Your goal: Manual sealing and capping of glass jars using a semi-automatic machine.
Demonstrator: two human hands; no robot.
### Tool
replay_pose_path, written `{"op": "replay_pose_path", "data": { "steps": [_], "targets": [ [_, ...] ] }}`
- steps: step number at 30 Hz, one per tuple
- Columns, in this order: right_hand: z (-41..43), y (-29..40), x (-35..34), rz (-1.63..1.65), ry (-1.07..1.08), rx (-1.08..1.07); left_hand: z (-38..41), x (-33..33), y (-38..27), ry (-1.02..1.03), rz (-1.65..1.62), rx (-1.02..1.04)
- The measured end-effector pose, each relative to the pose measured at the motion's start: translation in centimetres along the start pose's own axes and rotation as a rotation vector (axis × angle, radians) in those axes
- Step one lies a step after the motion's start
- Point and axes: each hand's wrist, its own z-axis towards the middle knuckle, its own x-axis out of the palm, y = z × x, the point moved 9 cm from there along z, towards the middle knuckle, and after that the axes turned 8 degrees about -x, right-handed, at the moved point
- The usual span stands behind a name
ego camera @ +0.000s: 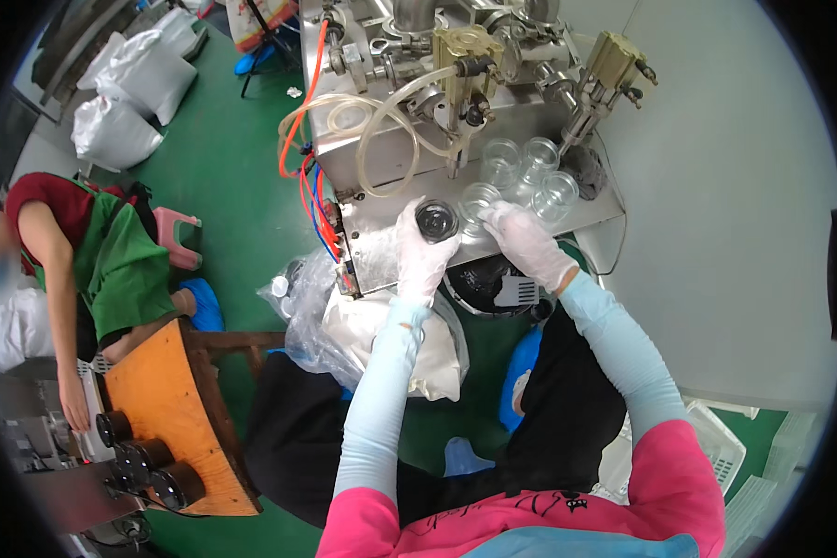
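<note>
My white-gloved left hand holds a glass jar with dark contents, its open mouth facing up. Beside it, the gloved fingers of my right hand grip the rim of a transparent glass jar. Three more transparent jars stand behind on the steel ledge: one at the left, one at the back and one at the right. Above my left hand's jar, a metal nozzle of a filling machine points down.
Under the ledge sits a tub of black paste with a slotted scraper. A dark cloth lies by the right nozzle. Several black jars stand on an orange wooden table. Another person works at the left.
</note>
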Motion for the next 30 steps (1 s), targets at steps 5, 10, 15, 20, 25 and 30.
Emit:
{"op": "replay_pose_path", "data": {
  "steps": [5, 10, 15, 20, 25, 30],
  "targets": [
    [2.3, 0.6, 1.3, -0.011, -0.052, -0.105, -3.3, -4.0, -2.9, -0.046, 0.073, 0.077],
    [2.5, -0.6, 1.7, 0.034, -0.072, -0.099, -5.0, -13.2, -5.0, -0.388, 0.102, 0.175],
    [3.0, 0.0, 1.9, 0.049, -0.031, -0.071, -2.9, -18.3, 8.7, -0.313, -0.158, -0.355],
    [2.5, -0.6, 2.3, 0.063, 0.018, -0.025, -2.3, -13.6, 13.4, 0.117, -0.621, -0.622],
    [2.0, 2.6, -0.9, -0.174, -0.194, -0.256, -0.1, -15.5, 15.3, 0.262, 0.052, -0.034],
    [-1.0, 3.9, -1.1, 0.691, 0.294, 0.33, -0.7, -13.3, 13.8, 0.247, -0.683, -0.67]
  ]
}}
